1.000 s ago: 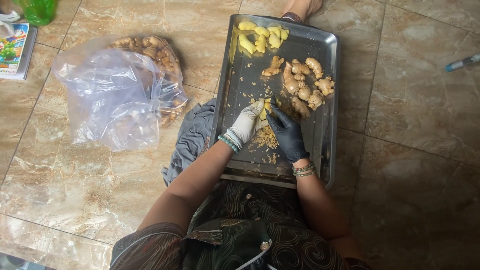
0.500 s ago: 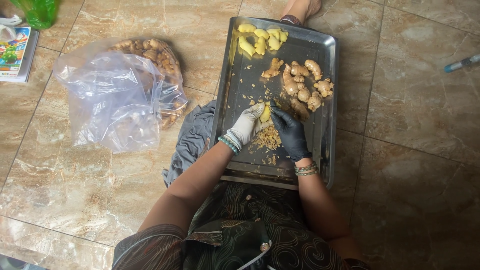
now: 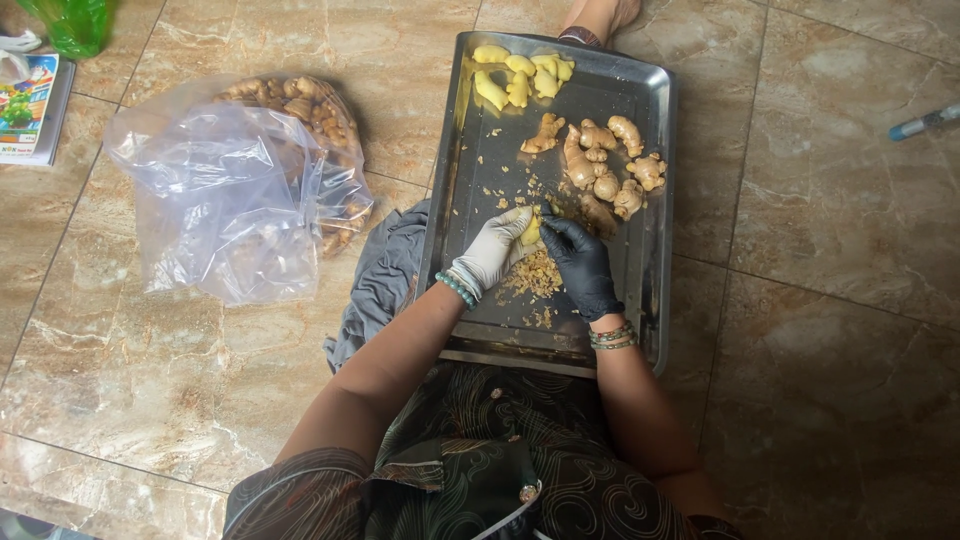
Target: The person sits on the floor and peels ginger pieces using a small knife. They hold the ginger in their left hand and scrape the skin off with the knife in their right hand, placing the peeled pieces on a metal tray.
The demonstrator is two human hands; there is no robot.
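A steel tray (image 3: 650,300) lies on the tiled floor in front of me. My left hand (image 3: 497,248), in a white glove, holds a yellow piece of ginger (image 3: 530,230) over the tray's middle. My right hand (image 3: 580,262), in a black glove, is closed against the same piece; whether it holds a tool is hidden. A heap of peelings (image 3: 530,275) lies under both hands. Unpeeled ginger roots (image 3: 605,160) sit further back on the tray. Peeled yellow pieces (image 3: 520,75) are gathered at its far left corner.
A clear plastic bag (image 3: 225,200) with more ginger roots (image 3: 300,100) lies left of the tray. A grey cloth (image 3: 385,285) is tucked beside the tray. A booklet (image 3: 30,105) and green bag (image 3: 70,20) are far left; a pen-like object (image 3: 925,122) far right. A foot (image 3: 600,15) shows beyond the tray.
Both hands stay over the peelings and shift slightly as they work the ginger piece. The tray and bag have not moved.
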